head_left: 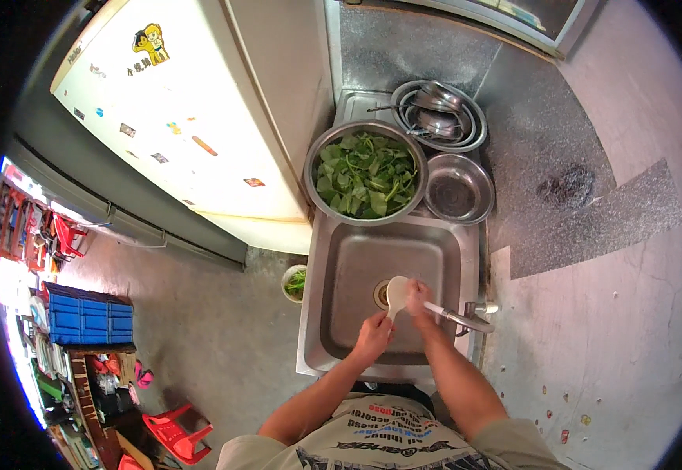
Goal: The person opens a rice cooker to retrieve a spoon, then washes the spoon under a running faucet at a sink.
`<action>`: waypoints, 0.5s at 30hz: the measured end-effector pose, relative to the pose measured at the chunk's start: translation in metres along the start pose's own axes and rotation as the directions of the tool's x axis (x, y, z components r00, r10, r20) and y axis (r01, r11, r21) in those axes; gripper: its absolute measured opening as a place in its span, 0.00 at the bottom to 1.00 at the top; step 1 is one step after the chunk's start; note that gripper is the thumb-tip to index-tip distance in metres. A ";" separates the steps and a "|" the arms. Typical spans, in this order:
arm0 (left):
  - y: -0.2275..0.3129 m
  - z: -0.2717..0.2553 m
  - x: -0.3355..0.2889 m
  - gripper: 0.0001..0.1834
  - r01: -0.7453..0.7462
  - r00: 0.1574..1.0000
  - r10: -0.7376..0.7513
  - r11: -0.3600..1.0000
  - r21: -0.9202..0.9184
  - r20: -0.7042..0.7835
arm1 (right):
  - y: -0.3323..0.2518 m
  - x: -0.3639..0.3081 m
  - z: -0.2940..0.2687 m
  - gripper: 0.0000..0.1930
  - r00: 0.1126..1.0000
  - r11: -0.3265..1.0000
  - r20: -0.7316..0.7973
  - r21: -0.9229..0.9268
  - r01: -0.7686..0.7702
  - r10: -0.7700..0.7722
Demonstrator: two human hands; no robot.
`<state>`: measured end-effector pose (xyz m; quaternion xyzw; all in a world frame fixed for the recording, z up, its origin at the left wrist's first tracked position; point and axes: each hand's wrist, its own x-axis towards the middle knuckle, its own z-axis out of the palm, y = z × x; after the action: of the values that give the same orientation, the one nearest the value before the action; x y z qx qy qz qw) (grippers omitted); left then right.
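Stainless-steel sink [356, 266] nearest, and beyond it 1 wide metal bowl [368, 222] heaped with leafy greens [366, 176], 1 smaller metal bowl [458, 188] on its right, and nested bowls [478, 131] holding metalware [439, 113]. Above the basin, the left hand [374, 337] grips the handle of a white paddle [396, 291]; the right hand [417, 298], blurred, meets its broad end beside the tap [470, 320], its finger spread impossible to tell. Around the metal counter [309, 313] are a white refrigerator [208, 102], grey floor [223, 329] and, farther left, a blue crate [90, 317].

White paddle [396, 291]: one. Sink [349, 290]: one. Faucet [464, 319]: one. Leaf-filled basin [309, 176]: one.
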<state>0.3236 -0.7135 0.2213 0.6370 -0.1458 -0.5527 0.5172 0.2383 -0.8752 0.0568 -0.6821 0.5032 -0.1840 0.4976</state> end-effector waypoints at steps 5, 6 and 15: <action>-0.010 -0.014 -0.003 0.13 0.045 0.999 -0.046 0.998 -0.045 -0.003 | -0.071 -0.065 -0.006 0.17 0.882 0.475 0.406 0.744 -0.470 0.238; -0.007 -0.010 -0.002 0.13 0.044 0.999 -0.043 0.998 -0.043 0.012 | -0.068 -0.062 -0.017 0.17 0.888 0.476 0.392 0.750 -0.460 0.241; 0.001 -0.012 -0.005 0.14 0.102 0.993 -0.101 0.995 -0.009 0.063 | -0.104 -0.027 -0.043 0.19 0.911 0.992 0.398 -0.019 0.125 -0.107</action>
<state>0.3323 -0.7041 0.2235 0.6227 -0.1258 -0.5989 0.4876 0.2466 -0.8734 0.1725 -0.7448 0.3547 -0.0603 0.5620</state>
